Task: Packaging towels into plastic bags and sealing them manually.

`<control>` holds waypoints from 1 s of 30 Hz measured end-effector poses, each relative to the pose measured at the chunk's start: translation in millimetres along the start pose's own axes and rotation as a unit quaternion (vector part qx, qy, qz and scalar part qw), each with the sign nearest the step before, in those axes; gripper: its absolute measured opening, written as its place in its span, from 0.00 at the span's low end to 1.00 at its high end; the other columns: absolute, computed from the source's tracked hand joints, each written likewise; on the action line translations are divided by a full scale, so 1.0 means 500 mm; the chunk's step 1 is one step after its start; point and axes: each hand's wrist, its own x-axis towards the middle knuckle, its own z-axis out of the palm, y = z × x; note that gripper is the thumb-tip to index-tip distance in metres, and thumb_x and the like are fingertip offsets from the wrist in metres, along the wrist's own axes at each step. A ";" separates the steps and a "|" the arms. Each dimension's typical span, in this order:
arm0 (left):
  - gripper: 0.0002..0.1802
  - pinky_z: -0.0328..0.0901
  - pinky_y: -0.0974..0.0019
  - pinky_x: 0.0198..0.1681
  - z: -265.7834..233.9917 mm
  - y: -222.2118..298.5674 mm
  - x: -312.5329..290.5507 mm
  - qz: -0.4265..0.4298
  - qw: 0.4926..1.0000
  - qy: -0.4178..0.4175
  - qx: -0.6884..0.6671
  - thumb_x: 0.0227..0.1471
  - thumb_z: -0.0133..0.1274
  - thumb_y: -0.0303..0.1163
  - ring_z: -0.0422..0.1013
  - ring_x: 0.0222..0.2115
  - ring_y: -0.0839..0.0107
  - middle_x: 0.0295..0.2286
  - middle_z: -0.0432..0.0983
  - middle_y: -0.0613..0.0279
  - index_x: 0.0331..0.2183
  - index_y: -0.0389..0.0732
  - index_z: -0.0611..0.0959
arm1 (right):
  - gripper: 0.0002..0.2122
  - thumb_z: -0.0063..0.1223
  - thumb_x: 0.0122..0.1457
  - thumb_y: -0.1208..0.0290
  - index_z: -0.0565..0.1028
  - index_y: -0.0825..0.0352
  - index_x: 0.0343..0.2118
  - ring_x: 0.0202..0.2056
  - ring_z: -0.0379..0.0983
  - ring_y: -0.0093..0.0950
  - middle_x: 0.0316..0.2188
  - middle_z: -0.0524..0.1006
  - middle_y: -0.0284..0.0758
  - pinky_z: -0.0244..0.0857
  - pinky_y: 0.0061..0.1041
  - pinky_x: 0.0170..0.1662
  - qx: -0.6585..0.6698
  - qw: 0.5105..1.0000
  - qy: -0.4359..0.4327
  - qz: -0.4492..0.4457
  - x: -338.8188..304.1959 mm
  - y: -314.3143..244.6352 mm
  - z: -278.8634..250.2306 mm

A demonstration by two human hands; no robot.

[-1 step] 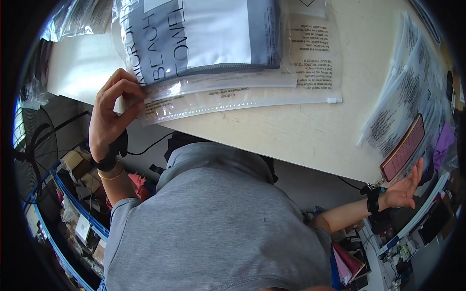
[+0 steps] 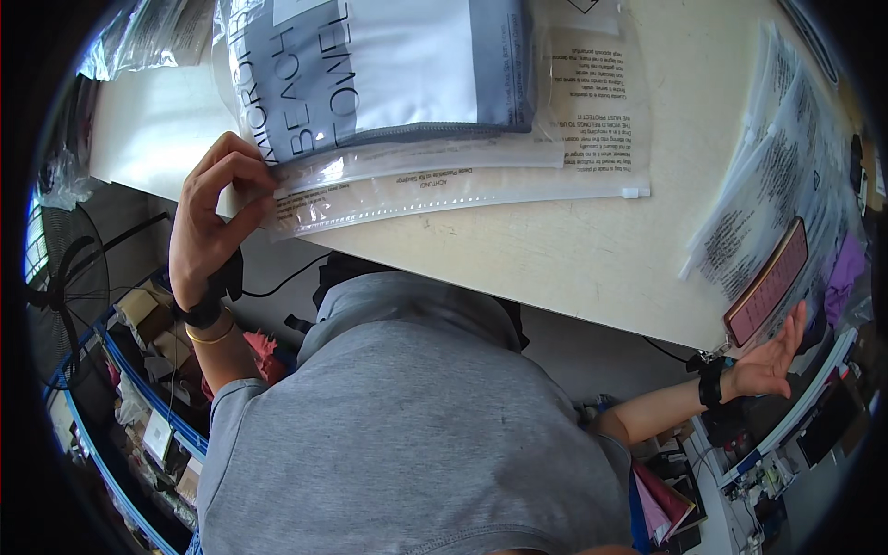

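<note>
Because the left hand (image 2: pixel 220 205) sits right at the near left corner of the clear bag (image 2: pixel 518 184), it is much the nearer of the two hands; its fingers are curled and its thumb is drawn in toward them, closed in a pinch on that corner; from there the bag stretches rightward along the desk (image 2: pixel 555 254) and away from the person, with the grey cloth (image 2: pixel 416 74) folded inside it; the zip edge (image 2: pixel 444 205) faces the person, running left to right with a slight rise from the left hand to the white slider (image 2: pixel 635 192) at its right end; the bag's far side passes out of view, so whether this edge is its long axis I cannot tell; the right hand (image 2: pixel 766 365) lies well apart, low at the right beyond the desk's near edge, palm up, fingers loosely extended and holding nothing that shows; the bag lies forward and to the left of it, the slider being the nearest part of the zip edge; just beside it is the phone (image 2: pixel 770 280), on a pile of flat bags (image 2: pixel 766 176).
</note>
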 end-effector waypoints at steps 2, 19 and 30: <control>0.09 0.59 0.72 0.34 0.000 -0.002 0.000 0.002 1.000 0.001 0.005 0.35 0.52 0.18 0.64 0.30 0.71 0.30 0.66 0.62 0.26 0.36 0.75 | 0.46 0.12 0.55 0.32 0.71 0.75 0.47 0.59 0.56 0.46 0.54 0.63 0.56 0.41 0.44 0.64 0.004 1.000 -0.006 -0.001 0.000 0.000 0.001; 0.10 0.58 0.73 0.35 0.008 -0.005 0.000 -0.023 1.000 0.011 -0.014 0.35 0.53 0.16 0.63 0.30 0.72 0.29 0.64 0.62 0.26 0.35 0.73 | 0.47 0.10 0.55 0.32 0.72 0.76 0.46 0.58 0.57 0.46 0.54 0.63 0.56 0.40 0.44 0.64 -0.004 1.000 0.010 0.009 0.001 -0.001 0.012; 0.11 0.58 0.74 0.36 0.010 -0.014 -0.001 -0.018 0.999 0.013 -0.024 0.33 0.55 0.16 0.62 0.30 0.73 0.29 0.63 0.63 0.26 0.35 0.74 | 0.48 0.09 0.55 0.31 0.72 0.76 0.46 0.59 0.56 0.46 0.54 0.63 0.56 0.39 0.43 0.63 0.007 1.000 0.017 0.011 -0.003 0.002 0.007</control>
